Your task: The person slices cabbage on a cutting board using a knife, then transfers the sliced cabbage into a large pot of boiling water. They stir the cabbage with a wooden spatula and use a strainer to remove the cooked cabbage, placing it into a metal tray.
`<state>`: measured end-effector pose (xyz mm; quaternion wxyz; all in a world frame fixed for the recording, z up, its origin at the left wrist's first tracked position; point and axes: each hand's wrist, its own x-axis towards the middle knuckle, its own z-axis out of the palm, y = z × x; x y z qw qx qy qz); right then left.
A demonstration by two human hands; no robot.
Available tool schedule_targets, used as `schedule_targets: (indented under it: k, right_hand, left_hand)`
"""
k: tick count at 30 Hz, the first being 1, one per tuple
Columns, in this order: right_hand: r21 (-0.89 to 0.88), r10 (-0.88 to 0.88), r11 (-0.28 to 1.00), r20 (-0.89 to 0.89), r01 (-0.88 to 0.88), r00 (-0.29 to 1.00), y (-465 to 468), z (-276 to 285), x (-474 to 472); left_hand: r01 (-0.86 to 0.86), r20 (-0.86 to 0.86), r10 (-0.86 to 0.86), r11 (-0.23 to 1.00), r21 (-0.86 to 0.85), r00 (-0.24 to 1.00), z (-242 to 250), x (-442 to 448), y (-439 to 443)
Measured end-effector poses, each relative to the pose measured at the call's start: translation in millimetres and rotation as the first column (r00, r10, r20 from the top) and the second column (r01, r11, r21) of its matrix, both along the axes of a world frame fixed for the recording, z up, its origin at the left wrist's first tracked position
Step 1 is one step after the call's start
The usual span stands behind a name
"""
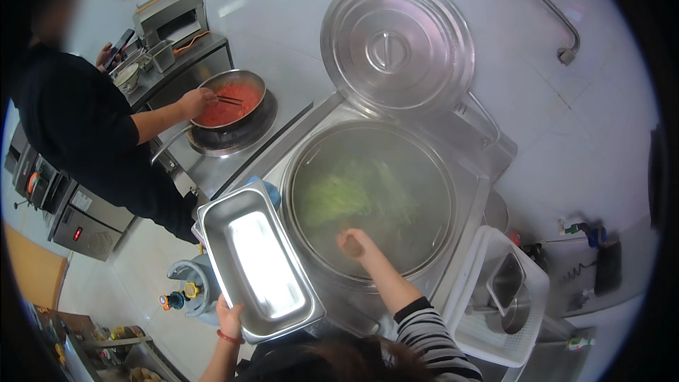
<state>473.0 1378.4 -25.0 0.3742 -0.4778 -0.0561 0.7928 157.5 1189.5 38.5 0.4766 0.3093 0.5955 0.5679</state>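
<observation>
My left hand (pixel 229 319) grips the near left rim of a deep rectangular stainless steel food pan (pixel 223 223). The pan is tilted, with no food visible inside it. Over the near part of a large round steel pot (pixel 289 207), my right hand (pixel 354 243) is curled around what looks like the brown end of a handle (pixel 353 248). Whatever lies beyond that handle is hidden by the hand and steam. Pale green leafy vegetables (pixel 339 196) show blurrily through the steam in the pot's cloudy water.
A large steel lid (pixel 398 53) stands raised behind the pot. Left, a co-worker (pixel 90 132) holds chopsticks in a frying pan (pixel 260 85) of red sauce, and a phone. A gas cylinder (pixel 199 286) stands below my pan. A white basket (pixel 536 323) holds metal containers at right.
</observation>
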Motion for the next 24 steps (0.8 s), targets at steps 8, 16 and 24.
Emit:
schedule_targets:
  k: [8,16,24]
  right_hand:
    - [-0.016,-0.1,0.995,-0.363,0.102,0.926,-26.5,24.2,50.9]
    - [-0.07,-0.1,0.994,-0.235,0.086,0.967,-71.2,51.1,82.0]
    - [-0.086,0.084,0.993,-0.006,-0.084,0.996,-45.6,15.4,58.1]
  left_hand:
    - [0.009,0.053,-0.01,1.0,0.023,0.999,-3.3,-1.2,2.3]
    - [0.02,0.011,-0.02,1.0,0.013,1.0,0.3,0.0,5.6]
    - [0.016,0.036,-0.016,1.0,0.021,0.999,-6.5,0.4,6.2]
